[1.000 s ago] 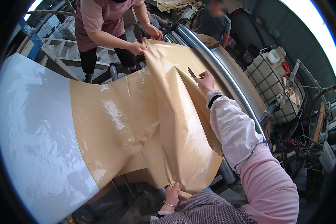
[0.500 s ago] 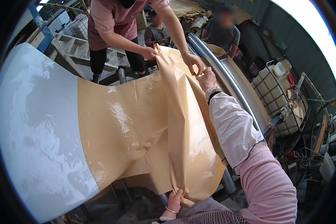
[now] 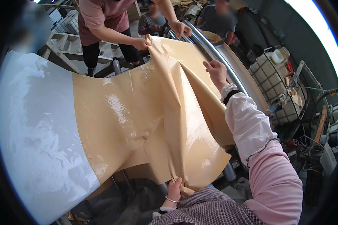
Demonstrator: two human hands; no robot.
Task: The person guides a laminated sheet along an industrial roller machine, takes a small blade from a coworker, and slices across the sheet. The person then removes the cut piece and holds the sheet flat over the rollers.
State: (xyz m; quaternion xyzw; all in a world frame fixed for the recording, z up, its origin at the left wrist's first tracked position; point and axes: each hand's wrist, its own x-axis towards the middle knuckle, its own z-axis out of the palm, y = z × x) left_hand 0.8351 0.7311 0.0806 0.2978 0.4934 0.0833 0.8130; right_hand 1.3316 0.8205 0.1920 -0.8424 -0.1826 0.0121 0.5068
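A large brown sheet (image 3: pixel 112 101) with a glossy surface stretches across the middle, bunched into a tall fold (image 3: pixel 171 112). Near my body, my left hand (image 3: pixel 173 190) is closed on the gathered near end of this sheet. My right hand (image 3: pixel 217 73) hovers over the sheet's right part, beside a shiny metal roller (image 3: pixel 234 78). Its fingers are curled into a pinch; whatever may be between them is too small to make out. Across from me, a co-worker's hand (image 3: pixel 141 44) grips the far end of the fold, while that person's other hand (image 3: pixel 180 28) is above the roller.
White, glossy material (image 3: pixel 41 131) adjoins the brown sheet at left. Two other people are at the back, one in a grey shirt (image 3: pixel 217 18). A caged white tank (image 3: pixel 276 75) stands at right, near a wooden strip (image 3: pixel 320 123) and tangled wires. A pale frame (image 3: pixel 67 48) is at the back left.
My right hand has drawn away from the co-worker's hand, which moved up and back toward the roller's far end. The sheet's right part now lies more spread. My left hand keeps its hold.
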